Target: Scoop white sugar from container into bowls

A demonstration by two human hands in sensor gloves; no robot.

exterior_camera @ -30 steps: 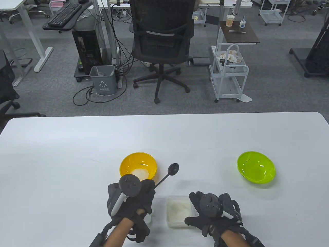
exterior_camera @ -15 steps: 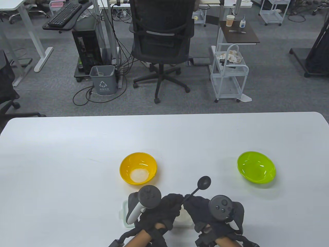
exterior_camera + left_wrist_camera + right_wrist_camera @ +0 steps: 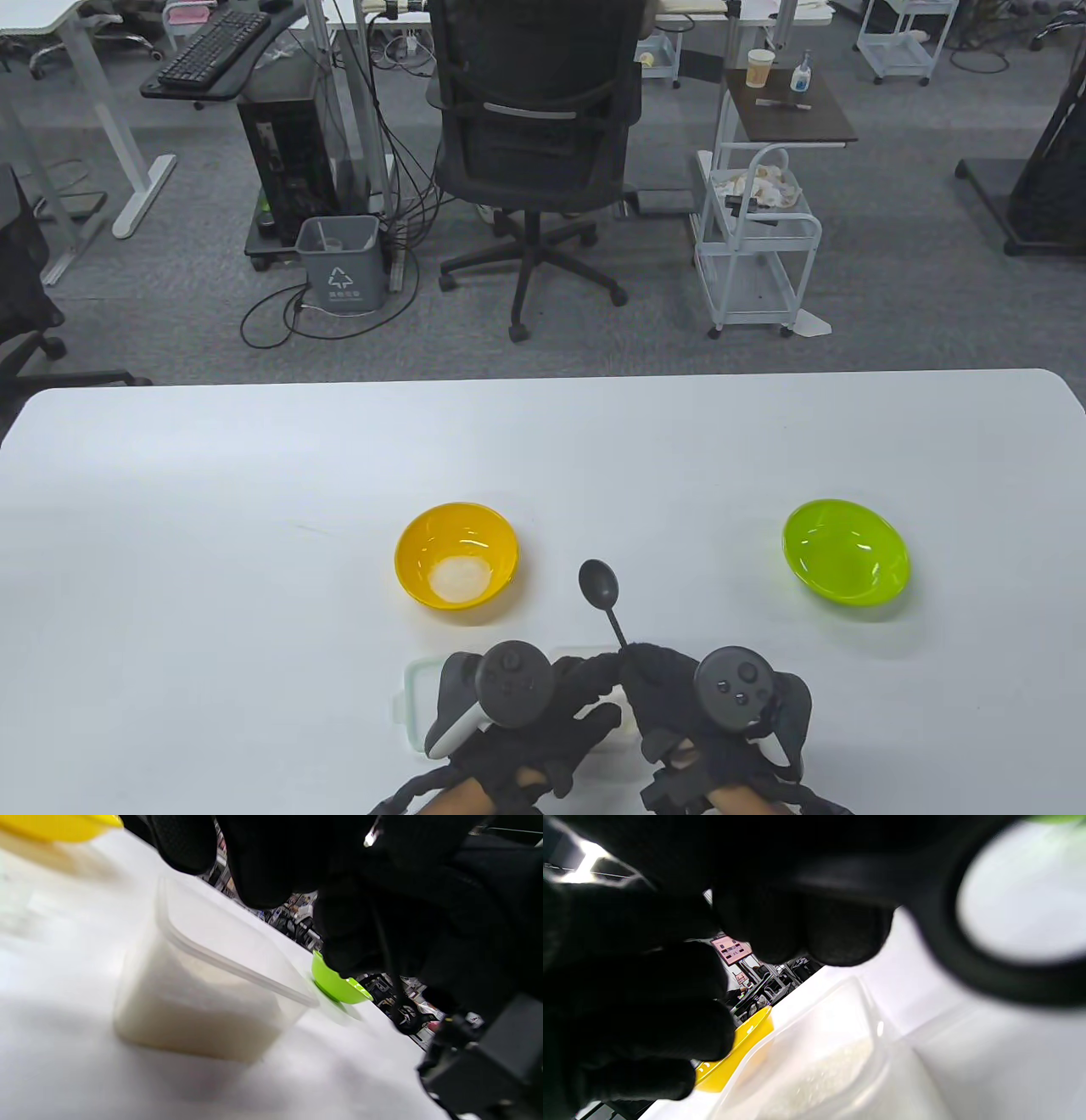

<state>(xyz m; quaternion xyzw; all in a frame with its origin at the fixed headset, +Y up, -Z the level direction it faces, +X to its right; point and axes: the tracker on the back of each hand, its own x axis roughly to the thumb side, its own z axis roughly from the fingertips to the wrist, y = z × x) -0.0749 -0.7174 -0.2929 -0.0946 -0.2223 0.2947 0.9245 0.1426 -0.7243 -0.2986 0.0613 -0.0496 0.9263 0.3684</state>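
Observation:
A black spoon (image 3: 599, 584) points up and away from me, its bowl empty; my right hand (image 3: 657, 679) grips the end of its handle. My left hand (image 3: 585, 705) hovers with loose fingers over the clear sugar container (image 3: 585, 653), which both hands mostly hide. In the left wrist view the container (image 3: 203, 1001) is about half full of white sugar and my fingers (image 3: 263, 878) hang above it without touching. The yellow bowl (image 3: 456, 552) holds a small heap of sugar. The green bowl (image 3: 845, 552) looks empty.
The container's clear lid (image 3: 414, 705) lies flat just left of my left hand. The white table (image 3: 254, 509) stretches wide around the bowls. An office chair (image 3: 534, 127) and a white cart (image 3: 755, 246) stand beyond the far edge.
The spoon went from my left hand to my right hand. Both hands came together over the container, and the spoon's bowl swung from right of the yellow bowl to the middle.

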